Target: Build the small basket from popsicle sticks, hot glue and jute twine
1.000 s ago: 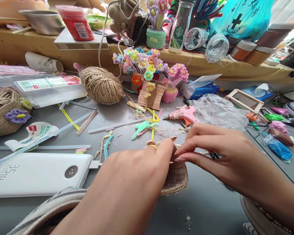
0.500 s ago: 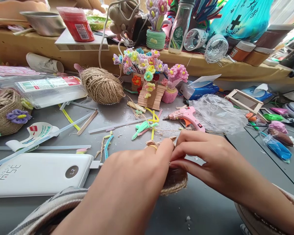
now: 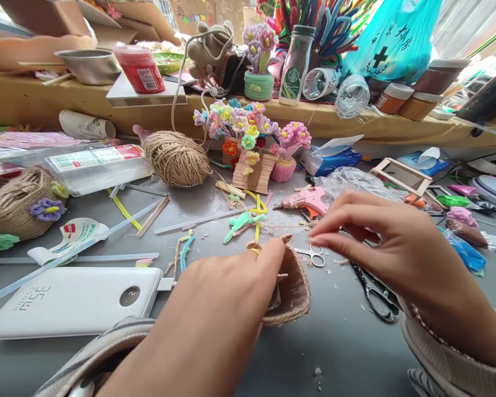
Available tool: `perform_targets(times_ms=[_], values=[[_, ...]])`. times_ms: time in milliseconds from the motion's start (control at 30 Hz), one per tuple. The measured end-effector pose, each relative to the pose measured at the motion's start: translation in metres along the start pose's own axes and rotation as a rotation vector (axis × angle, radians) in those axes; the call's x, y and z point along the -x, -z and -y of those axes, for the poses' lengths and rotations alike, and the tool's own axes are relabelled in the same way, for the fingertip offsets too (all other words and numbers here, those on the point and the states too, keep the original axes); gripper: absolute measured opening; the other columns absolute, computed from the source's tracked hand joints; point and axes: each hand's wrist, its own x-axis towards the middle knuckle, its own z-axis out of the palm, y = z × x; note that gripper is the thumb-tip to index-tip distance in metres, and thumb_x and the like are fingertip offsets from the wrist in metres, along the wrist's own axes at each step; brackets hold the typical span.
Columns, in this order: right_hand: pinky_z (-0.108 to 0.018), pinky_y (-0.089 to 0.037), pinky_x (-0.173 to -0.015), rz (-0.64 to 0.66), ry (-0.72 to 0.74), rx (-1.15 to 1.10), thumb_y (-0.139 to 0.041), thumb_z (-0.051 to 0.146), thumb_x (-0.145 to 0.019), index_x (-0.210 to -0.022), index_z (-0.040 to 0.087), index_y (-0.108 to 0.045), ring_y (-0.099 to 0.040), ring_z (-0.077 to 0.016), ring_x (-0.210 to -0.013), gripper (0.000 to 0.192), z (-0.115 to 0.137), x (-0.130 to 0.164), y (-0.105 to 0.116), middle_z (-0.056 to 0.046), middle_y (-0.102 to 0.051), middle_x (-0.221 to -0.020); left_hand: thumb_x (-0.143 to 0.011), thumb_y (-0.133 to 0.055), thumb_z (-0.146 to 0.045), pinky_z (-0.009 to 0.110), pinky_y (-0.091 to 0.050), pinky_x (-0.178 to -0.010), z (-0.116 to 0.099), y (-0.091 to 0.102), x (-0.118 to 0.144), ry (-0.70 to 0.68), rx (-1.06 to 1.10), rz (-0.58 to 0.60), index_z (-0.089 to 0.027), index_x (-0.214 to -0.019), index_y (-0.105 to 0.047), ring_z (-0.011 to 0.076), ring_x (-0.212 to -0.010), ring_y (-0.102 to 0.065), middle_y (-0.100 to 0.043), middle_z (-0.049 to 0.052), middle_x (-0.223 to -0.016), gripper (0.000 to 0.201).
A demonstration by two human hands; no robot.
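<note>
My left hand (image 3: 227, 281) is closed on the rim of a small twine-covered basket (image 3: 300, 286). Its opening faces me, showing a brown inner wall, while my hand hides much of the left side. To the right of the basket, my right hand (image 3: 372, 237) hovers apart from it with thumb and forefinger pinched together. Whatever is between those fingertips, if anything, is too small to make out. Small silver scissors (image 3: 316, 256) lie just behind the basket, and black-handled scissors (image 3: 378, 300) lie under my right wrist. A pink glue gun (image 3: 303, 199) rests beyond my right fingers.
A white power bank (image 3: 74, 303) lies at left, near glue sticks (image 3: 82, 257). Farther back are a twine ball (image 3: 176, 158), pipe-cleaner flowers (image 3: 240, 124) and a pink flower pot (image 3: 284, 168). A glass bottle (image 3: 296, 66) stands on the raised shelf.
My right hand has drawn away from the basket to the right and up, uncovering its opening and the silver scissors. My left hand keeps its hold. The view has tilted up slightly.
</note>
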Motion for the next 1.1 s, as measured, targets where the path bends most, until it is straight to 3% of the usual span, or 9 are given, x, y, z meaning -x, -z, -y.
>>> perform_targets(times_ms=[167,267,333,400,500,633,800,1100], values=[[-0.023,-0.037,-0.049,-0.196,-0.086,0.064,-0.057,0.032,-0.077,-0.075,0.022,-0.065,-0.049,-0.0089,-0.059,0.012,-0.014,-0.005,0.008,0.000,-0.058,-0.072,-0.081,-0.040,-0.025,0.022,-0.027,-0.044,0.006,0.011,0.005,-0.055,-0.029,-0.047,-0.026,-0.078,-0.046,0.0119,-0.048,-0.054,-0.063,-0.007,-0.065,0.008],[-0.024,-0.038,-0.052,-0.251,-0.126,0.137,-0.055,0.034,-0.079,-0.077,0.021,-0.065,-0.049,-0.0100,-0.062,0.017,-0.029,-0.008,0.008,-0.001,-0.058,-0.074,-0.080,-0.042,-0.036,0.022,-0.025,-0.042,0.017,0.025,0.010,-0.011,-0.123,-0.187,-0.026,-0.073,-0.046,0.0137,-0.045,-0.051,-0.058,-0.006,-0.056,0.013],[-0.024,-0.039,-0.055,-0.246,-0.151,0.277,-0.054,0.034,-0.079,-0.078,0.019,-0.065,-0.046,-0.0092,-0.059,0.018,-0.041,-0.011,0.007,-0.001,-0.057,-0.074,-0.080,-0.038,-0.042,0.022,-0.024,-0.041,0.025,0.034,0.011,0.095,-0.183,-0.265,-0.027,-0.073,-0.047,0.0149,-0.042,-0.049,-0.052,-0.006,-0.048,0.018],[-0.024,-0.041,-0.061,-0.119,-0.199,0.482,-0.050,0.033,-0.082,-0.086,0.019,-0.065,-0.048,-0.0093,-0.062,0.021,-0.053,-0.017,0.006,-0.001,-0.058,-0.076,-0.075,-0.038,-0.046,0.023,-0.025,-0.041,0.031,0.043,0.011,0.185,-0.217,-0.280,-0.027,-0.070,-0.047,0.0159,-0.039,-0.048,-0.047,-0.006,-0.042,0.022],[-0.027,-0.043,-0.068,-0.013,-0.222,0.578,-0.049,0.029,-0.083,-0.088,0.018,-0.065,-0.052,-0.0118,-0.071,0.020,-0.070,-0.034,0.000,-0.004,-0.060,-0.084,-0.072,-0.033,-0.048,0.025,-0.027,-0.042,0.036,0.049,0.011,0.284,-0.225,-0.302,-0.028,-0.069,-0.046,0.0178,-0.040,-0.049,-0.048,-0.004,-0.040,0.024],[-0.034,-0.046,-0.076,0.254,-0.188,0.687,-0.047,0.032,-0.084,-0.097,0.016,-0.057,-0.055,-0.0136,-0.085,0.023,-0.083,-0.072,-0.012,-0.004,-0.058,-0.097,-0.074,-0.034,-0.047,0.025,-0.027,-0.044,0.034,0.052,0.016,0.296,-0.224,-0.310,-0.028,-0.071,-0.046,0.0182,-0.044,-0.052,-0.051,-0.004,-0.043,0.023],[-0.036,-0.046,-0.079,0.574,-0.167,0.782,-0.048,0.033,-0.084,-0.108,0.017,-0.052,-0.054,-0.0160,-0.093,0.029,-0.100,-0.117,-0.025,-0.007,-0.054,-0.110,-0.081,-0.037,-0.044,0.021,-0.024,-0.046,0.024,0.058,0.023,0.328,-0.218,-0.239,-0.026,-0.074,-0.045,0.0155,-0.047,-0.051,-0.050,-0.007,-0.045,0.021],[-0.037,-0.046,-0.079,0.818,-0.231,0.864,-0.050,0.033,-0.083,-0.110,0.015,-0.051,-0.054,-0.0173,-0.095,0.032,-0.133,-0.130,-0.031,-0.008,-0.053,-0.111,-0.081,-0.046,-0.036,0.019,-0.022,-0.048,0.016,0.065,0.029,0.358,-0.200,-0.246,-0.025,-0.073,-0.046,0.0120,-0.040,-0.046,-0.037,-0.011,-0.039,0.014]])
